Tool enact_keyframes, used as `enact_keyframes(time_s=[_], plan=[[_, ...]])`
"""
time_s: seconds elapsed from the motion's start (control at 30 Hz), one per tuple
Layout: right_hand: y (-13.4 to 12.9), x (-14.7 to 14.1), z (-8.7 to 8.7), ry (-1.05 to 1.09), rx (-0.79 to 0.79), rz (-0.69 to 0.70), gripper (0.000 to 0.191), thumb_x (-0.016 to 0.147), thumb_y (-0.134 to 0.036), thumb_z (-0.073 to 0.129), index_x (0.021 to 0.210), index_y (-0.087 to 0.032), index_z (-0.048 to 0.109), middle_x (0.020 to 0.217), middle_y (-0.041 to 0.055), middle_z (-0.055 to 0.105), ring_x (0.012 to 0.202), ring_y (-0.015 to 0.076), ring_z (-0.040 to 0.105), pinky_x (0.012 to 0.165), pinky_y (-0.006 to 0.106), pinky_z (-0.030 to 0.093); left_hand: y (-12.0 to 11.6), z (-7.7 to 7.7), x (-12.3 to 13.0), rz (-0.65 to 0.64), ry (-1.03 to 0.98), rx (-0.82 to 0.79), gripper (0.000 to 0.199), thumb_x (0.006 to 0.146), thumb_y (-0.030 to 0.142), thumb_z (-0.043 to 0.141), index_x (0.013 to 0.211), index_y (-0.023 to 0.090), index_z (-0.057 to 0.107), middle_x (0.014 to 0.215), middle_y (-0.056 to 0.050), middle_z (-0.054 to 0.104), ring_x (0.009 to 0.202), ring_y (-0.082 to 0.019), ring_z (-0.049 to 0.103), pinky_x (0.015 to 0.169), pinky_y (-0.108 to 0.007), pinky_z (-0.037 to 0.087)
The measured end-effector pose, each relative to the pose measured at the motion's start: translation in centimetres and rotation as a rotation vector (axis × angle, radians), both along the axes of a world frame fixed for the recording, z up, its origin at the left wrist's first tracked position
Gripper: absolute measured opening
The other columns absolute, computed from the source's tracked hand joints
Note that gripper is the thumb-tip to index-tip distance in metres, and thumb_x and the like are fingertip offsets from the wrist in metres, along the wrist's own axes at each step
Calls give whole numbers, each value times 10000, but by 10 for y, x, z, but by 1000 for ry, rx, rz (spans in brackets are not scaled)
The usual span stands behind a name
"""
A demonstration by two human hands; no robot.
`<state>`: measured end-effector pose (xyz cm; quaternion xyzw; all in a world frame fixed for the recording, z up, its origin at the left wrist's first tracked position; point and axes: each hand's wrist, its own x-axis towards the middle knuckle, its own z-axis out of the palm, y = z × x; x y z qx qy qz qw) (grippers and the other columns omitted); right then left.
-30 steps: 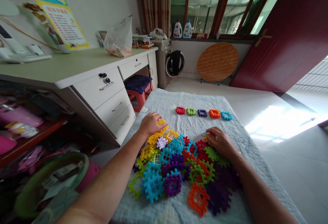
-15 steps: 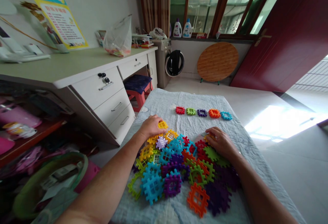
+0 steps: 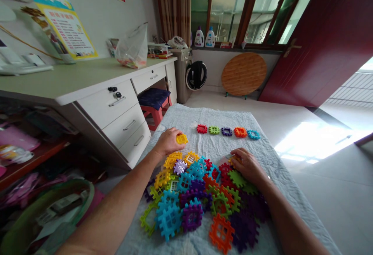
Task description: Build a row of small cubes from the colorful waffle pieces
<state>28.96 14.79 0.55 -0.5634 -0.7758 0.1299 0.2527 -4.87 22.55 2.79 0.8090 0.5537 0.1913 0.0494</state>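
A yellow toothed piece [image 3: 182,138] is pinched in my left hand [image 3: 169,141], above the cloth left of the pile. My right hand [image 3: 246,163] rests at the pile's right edge, its fingers curled over a small yellow piece [image 3: 232,162] that is mostly hidden. Between my arms lies a heap of toothed plastic pieces, among them a blue one [image 3: 169,219], a purple one [image 3: 192,216] and an orange one [image 3: 221,232]. Farther back, red [image 3: 202,129], green [image 3: 214,130], dark purple [image 3: 226,131], orange [image 3: 240,132] and light blue [image 3: 253,134] pieces form a row.
A pale blue cloth [image 3: 186,117] covers the table. At the left is a desk [image 3: 96,76] with drawers and a plastic bag [image 3: 134,49]. Behind stand a stool [image 3: 154,101], a washing machine [image 3: 182,76] and a round wooden board [image 3: 244,73].
My left hand has lifted slightly away from the pile to the left, with the yellow piece now showing more fully. My right hand stays at the pile's edge. The view has shifted a little.
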Motion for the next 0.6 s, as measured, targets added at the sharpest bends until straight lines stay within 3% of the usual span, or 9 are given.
enact_keyframes(time_s=[0.17,0.37,0.6], plan=[[-1,0,2,-1,-12,2,209,813,-250,495,975,-197,617,970,71,608,897,209,583,819,345,450,33,4,6,-113,51,4,423,580,348,700,970,189,655,935,-66,604,888,-247,564,836,-328,451],[0,0,1,1,-19,5,195,825,-250,490,967,-190,609,979,74,604,900,208,578,821,343,448,84,-2,20,-194,86,-81,456,564,296,687,998,163,654,986,-79,599,940,-261,557,904,-340,429],[0,0,1,8,-17,14,197,823,-243,486,964,-197,616,961,72,603,873,204,579,802,346,455,109,-10,32,-197,109,-174,470,556,283,675,1015,182,652,1018,-55,607,952,-241,569,896,-296,423]])
